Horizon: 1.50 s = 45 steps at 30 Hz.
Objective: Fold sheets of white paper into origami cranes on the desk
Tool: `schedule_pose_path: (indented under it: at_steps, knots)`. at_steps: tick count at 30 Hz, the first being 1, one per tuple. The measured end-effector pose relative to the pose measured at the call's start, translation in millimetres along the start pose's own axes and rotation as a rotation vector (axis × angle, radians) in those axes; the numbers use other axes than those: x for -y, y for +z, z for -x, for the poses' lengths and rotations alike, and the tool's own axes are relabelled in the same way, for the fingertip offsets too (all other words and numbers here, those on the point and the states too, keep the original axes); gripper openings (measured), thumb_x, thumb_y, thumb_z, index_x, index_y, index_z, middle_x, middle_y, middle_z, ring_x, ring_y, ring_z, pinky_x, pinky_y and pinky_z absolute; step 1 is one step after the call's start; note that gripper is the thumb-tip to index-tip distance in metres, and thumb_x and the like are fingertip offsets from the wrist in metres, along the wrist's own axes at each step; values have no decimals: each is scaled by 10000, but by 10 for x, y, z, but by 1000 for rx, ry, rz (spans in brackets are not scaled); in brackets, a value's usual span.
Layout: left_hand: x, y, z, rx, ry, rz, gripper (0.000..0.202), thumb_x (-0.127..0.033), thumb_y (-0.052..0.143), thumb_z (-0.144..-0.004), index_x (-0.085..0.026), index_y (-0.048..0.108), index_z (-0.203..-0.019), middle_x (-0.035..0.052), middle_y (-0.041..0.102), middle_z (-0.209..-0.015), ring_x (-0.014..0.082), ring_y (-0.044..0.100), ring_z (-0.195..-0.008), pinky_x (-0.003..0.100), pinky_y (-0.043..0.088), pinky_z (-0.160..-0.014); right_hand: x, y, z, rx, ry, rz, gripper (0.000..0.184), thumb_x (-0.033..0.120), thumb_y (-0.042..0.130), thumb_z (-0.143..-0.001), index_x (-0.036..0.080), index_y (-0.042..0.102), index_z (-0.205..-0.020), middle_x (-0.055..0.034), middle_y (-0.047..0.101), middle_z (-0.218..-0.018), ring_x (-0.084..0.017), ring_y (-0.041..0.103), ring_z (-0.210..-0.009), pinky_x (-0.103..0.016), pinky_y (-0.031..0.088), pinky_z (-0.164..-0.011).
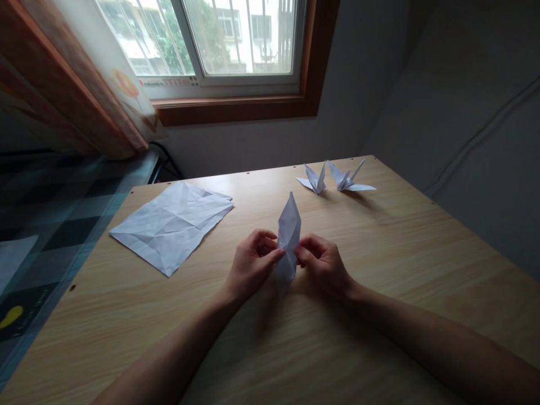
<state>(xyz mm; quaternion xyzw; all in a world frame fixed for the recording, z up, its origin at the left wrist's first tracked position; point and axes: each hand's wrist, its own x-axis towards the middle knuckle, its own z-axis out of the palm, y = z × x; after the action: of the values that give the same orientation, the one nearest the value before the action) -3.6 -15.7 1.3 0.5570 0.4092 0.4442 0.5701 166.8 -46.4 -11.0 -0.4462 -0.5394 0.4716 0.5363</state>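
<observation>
A folded white paper piece (289, 228), long and pointed like a diamond, stands upright over the middle of the wooden table (379, 253). My left hand (252, 265) pinches its left edge near the middle. My right hand (321, 261) pinches its right edge at the same height. Both hands have their fingers closed on the paper, just above the tabletop.
A creased white paper sheet (172, 225) lies flat at the left. Two finished paper cranes (314, 179) (348, 179) stand at the far edge. A window (219, 39) and curtain (84, 84) are behind; a checked surface (50, 225) lies left of the table.
</observation>
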Motion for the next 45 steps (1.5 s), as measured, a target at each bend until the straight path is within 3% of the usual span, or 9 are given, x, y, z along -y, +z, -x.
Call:
schedule_pose_path:
  at_steps: [6,11,15,19,24,31,34,39,45]
  knots:
    - [-8,10,9,-23,13,-28,281,-255,779,-671,-171,561,-827,-34,627,-651,104,586,-582,206,434,-545,-1,9,17,-18,-11,53,202,371,657,-804,180,618,-751,4,603,-661,-127,547,-588,-243,447,-559]
    - [-12,18,17,-33,13,-4,336,-254,770,-690,-182,544,-927,-33,642,-677,107,588,-585,211,442,-553,17,0,21,-30,-61,119,184,331,663,-803,177,605,-720,15,577,-640,-117,519,-581,-239,420,-559]
    - [-11,12,13,-20,30,-23,266,-254,770,-689,-164,570,-840,-27,622,-664,104,588,-600,206,442,-556,-13,-10,19,-20,-78,138,172,324,666,-805,178,609,-734,13,584,-655,-120,522,-591,-244,426,-572]
    - [-13,11,10,-14,19,7,335,-262,766,-696,-177,559,-944,-22,649,-692,117,602,-606,213,445,-551,-34,-12,23,-14,-79,136,166,316,667,-809,177,607,-741,9,586,-664,-122,524,-600,-246,425,-576]
    - [13,13,12,-8,44,-1,270,-268,763,-702,-170,568,-861,-17,642,-687,109,596,-604,204,444,-556,-14,-6,23,-16,-69,112,179,320,676,-805,170,608,-733,12,582,-642,-117,519,-576,-242,414,-555]
    - [37,-22,16,31,133,-68,422,-280,713,-767,-211,547,-1148,20,664,-890,88,571,-588,201,440,-524,-16,-2,21,-6,-68,88,165,310,683,-804,168,616,-753,12,588,-652,-115,517,-582,-238,408,-554]
    - [43,-26,27,11,167,-105,378,-259,699,-768,-222,567,-1120,15,630,-939,70,545,-575,191,424,-502,-26,-4,22,-10,-58,91,182,316,690,-802,170,602,-737,19,573,-636,-110,503,-574,-235,396,-546]
    - [45,-17,45,-8,193,-202,256,-231,653,-791,-213,578,-1036,-43,543,-703,76,499,-531,186,391,-487,-31,-8,19,0,-45,90,195,328,690,-806,168,601,-739,24,563,-622,-104,490,-556,-231,387,-534]
    - [-19,-5,29,15,237,-366,75,-240,628,-818,-166,619,-828,-3,578,-762,76,494,-557,201,391,-506,-11,-1,17,-10,-52,103,199,336,687,-798,164,610,-736,16,574,-622,-110,505,-559,-230,395,-531]
